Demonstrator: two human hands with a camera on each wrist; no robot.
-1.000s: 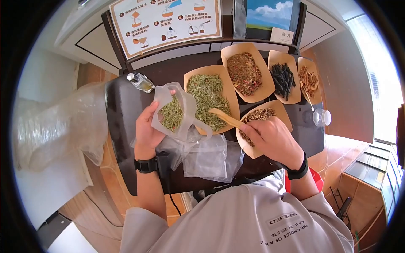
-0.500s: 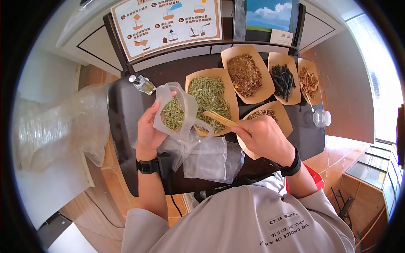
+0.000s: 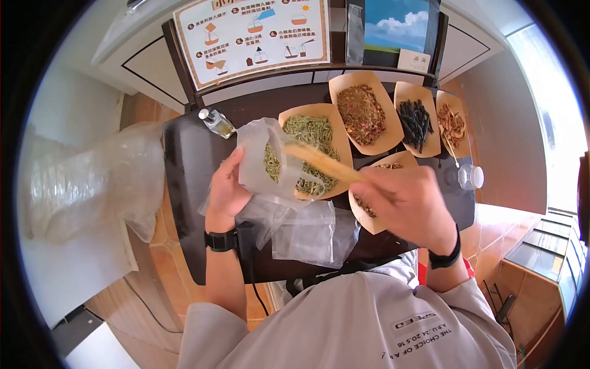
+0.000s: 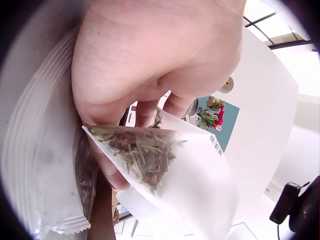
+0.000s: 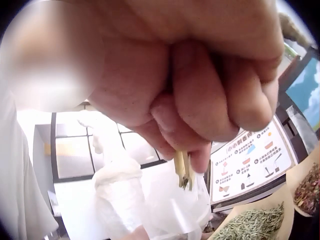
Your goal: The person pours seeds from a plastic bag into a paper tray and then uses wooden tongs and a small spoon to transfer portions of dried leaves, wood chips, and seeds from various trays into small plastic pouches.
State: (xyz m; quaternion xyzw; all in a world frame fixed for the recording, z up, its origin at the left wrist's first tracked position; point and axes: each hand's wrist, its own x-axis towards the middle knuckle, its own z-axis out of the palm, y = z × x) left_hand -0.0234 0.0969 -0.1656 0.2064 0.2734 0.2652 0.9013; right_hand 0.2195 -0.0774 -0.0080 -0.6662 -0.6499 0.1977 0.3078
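My left hand (image 3: 227, 194) holds up a translucent white pouch (image 3: 253, 169) with dried green needle-like herbs (image 4: 145, 157) inside, its fingers partly hidden behind it. My right hand (image 3: 409, 200) grips wooden tongs (image 3: 329, 166), whose tips overlap the pouch's mouth in the head view. A small dark bit shows between the tong tips (image 5: 185, 182) in the right wrist view. Behind the pouch stands a paper tray (image 3: 345, 138) of the same green herbs. Under my right hand, partly covered, is a paper tray (image 3: 409, 161) of brown bits.
Farther back are paper trays of reddish-brown mix (image 3: 392, 132), dark strips (image 3: 435, 144) and brown shavings (image 3: 445, 97). A glass bottle (image 3: 218, 125) lies left, a small clear jar (image 3: 472, 177) right. Clear plastic bags (image 3: 301, 237) lie in front. A printed sign (image 3: 252, 43) stands behind.
The tongs have risen from above the green herb tray and moved toward the pouch's mouth. The pouch has turned, so less of its opening shows. The head view has shifted slightly.
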